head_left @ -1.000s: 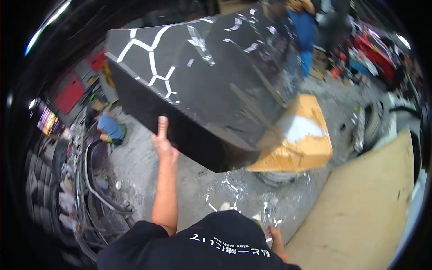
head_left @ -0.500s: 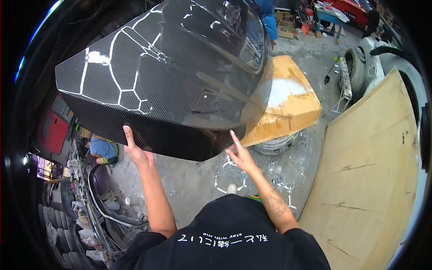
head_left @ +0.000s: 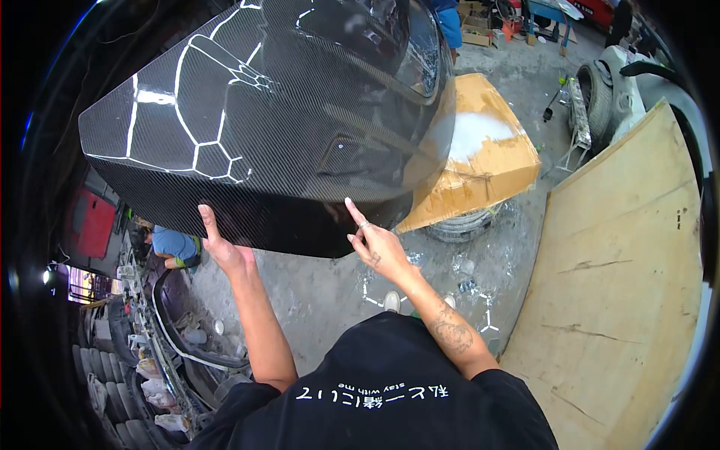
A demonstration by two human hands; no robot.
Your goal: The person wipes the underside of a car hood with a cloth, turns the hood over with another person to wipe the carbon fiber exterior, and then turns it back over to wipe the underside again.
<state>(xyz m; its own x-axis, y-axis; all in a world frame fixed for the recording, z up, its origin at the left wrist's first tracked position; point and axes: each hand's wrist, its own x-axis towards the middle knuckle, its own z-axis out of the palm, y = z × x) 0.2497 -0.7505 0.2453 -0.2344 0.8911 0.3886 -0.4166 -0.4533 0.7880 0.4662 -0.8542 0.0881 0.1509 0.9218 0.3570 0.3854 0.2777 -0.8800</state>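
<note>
A large glossy black carbon-fibre panel point(head_left: 300, 142) fills the upper middle, with white reflections across its surface. My left hand point(head_left: 225, 244) supports its lower edge, thumb up against the side face and the other fingers hidden beneath. Further right, my right hand point(head_left: 375, 244) has its index finger stretched out to the dark side face near the rounded corner, the other fingers partly curled. Behind that corner lies a cardboard piece point(head_left: 487, 169) covered in brown tape, with a white patch, on top of a tire point(head_left: 459, 226).
A wooden board point(head_left: 600, 292) leans at the right beside a white car body point(head_left: 626, 94). Another person point(head_left: 174, 244) crouches at the left, near black bumper parts point(head_left: 169, 322). A person's blue-clothed legs point(head_left: 448, 26) show beyond the panel. A blue table point(head_left: 551, 11) stands at the back.
My right hand has moved left along the panel's side, away from the rounded corner. The panel and my left hand have shifted slightly left and up in view.
</note>
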